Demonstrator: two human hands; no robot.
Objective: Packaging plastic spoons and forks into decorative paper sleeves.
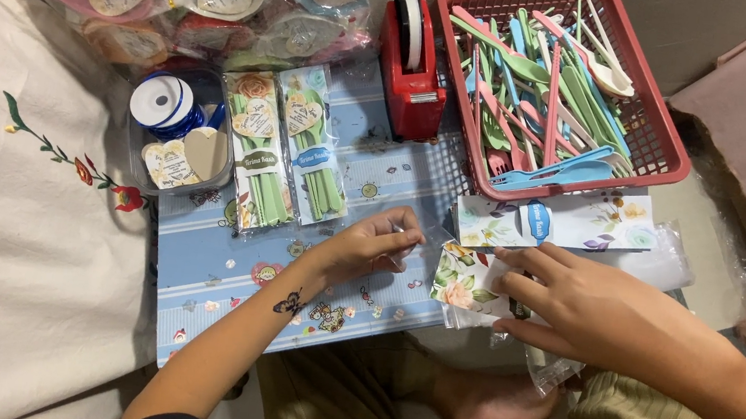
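- Grey tub (140,155), far left: holds a blue ribbon spool (162,102) and heart-shaped tags (185,155).
- Two finished packs of green cutlery (287,150) lie side by side just right of the tub.
- Left hand (367,248): fingertips pinched on the edge of a clear plastic sleeve (429,243).
- Floral card (467,279): lies inside or under the sleeve, on the low table's (201,261) right edge.
- Right hand (580,305): fingers extended, pressing flat on the card and sleeve; not clenched.
- Red basket (666,143) of loose plastic cutlery sits behind, beside a red tape dispenser (413,71).
- Step judged: seating card in sleeve. Next move calls for holding the sleeve mouth steady.
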